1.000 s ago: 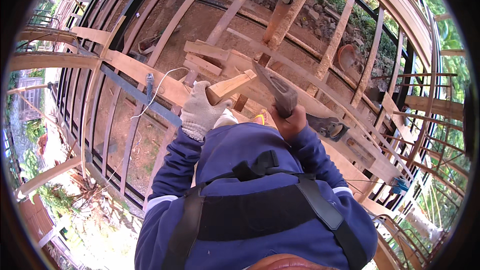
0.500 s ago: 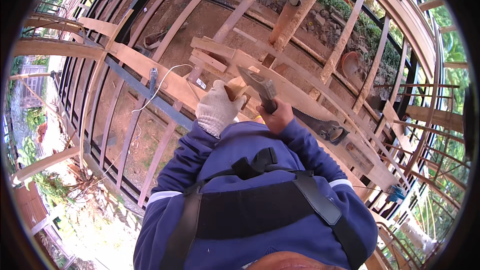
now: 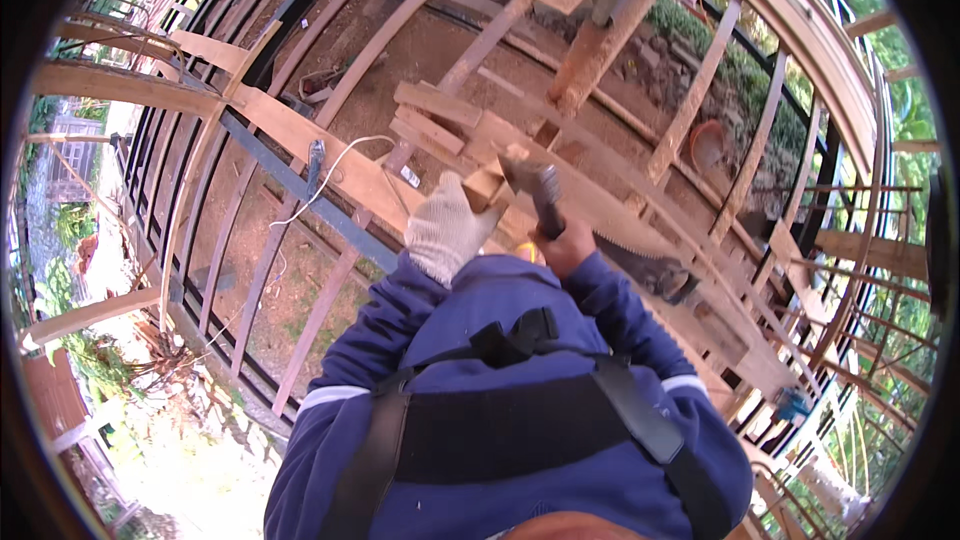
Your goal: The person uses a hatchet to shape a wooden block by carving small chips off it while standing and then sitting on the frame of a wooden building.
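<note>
My left hand [image 3: 441, 229], in a whitish knit glove, is closed around a short wood block [image 3: 484, 188]. In my bare right hand [image 3: 566, 244] is the dark handle of what looks like a hatchet [image 3: 541, 183]. Its grey head is at the right of the block, blurred; I cannot tell whether it touches the wood. Just right of that hand, a handsaw [image 3: 655, 273] with a dark handle lies on the boards. Beyond my hands, short wood offcuts [image 3: 430, 127] rest on a wide plank [image 3: 590, 185].
Open floor beams [image 3: 390, 35] run over bare soil on the left and ahead. A thick post [image 3: 605, 45] rises ahead. At the left a blue-handled tool [image 3: 316, 162] and a white cord [image 3: 335, 162] lie on a board. Long planks [image 3: 810, 50] are stacked at far right.
The hatchet has tilted in my right hand, its head now closer to the block. My left hand keeps its hold. The whole view has shifted slightly.
</note>
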{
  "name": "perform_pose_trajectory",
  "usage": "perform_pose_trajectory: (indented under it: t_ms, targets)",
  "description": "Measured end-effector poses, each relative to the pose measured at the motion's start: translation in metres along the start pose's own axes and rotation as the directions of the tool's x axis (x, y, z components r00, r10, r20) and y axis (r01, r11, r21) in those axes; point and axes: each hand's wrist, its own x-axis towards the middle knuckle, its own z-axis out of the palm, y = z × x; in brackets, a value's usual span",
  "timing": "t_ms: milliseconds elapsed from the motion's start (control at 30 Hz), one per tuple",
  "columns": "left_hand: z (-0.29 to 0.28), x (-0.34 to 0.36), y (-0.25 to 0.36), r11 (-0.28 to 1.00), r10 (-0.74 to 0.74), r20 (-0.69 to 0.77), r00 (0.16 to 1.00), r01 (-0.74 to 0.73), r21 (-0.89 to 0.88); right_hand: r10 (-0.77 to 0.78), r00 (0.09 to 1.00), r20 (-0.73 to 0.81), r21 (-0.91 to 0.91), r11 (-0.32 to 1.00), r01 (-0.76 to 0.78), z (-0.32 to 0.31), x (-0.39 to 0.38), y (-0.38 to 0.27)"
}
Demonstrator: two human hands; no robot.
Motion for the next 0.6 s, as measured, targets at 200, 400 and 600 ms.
perform_pose_trajectory:
  t_ms: [200,400,600]
  targets:
    - [0.008,0.005,-0.004,0.995,0.049,-0.061,0.997,-0.054,-0.088,-0.627,0.658,-0.417,0.304,0.586,0.751,-0.071,-0.026,-0.131]
    - [0.003,0.017,-0.001,0.994,0.070,-0.064,0.995,-0.075,-0.084,-0.087,0.995,-0.053,-0.157,0.985,0.078,0.013,0.009,0.024]
    - [-0.004,0.009,0.001,1.000,-0.010,-0.100,0.995,0.009,-0.010,0.055,0.998,0.038,0.290,0.955,-0.064,-0.014,-0.010,-0.034]
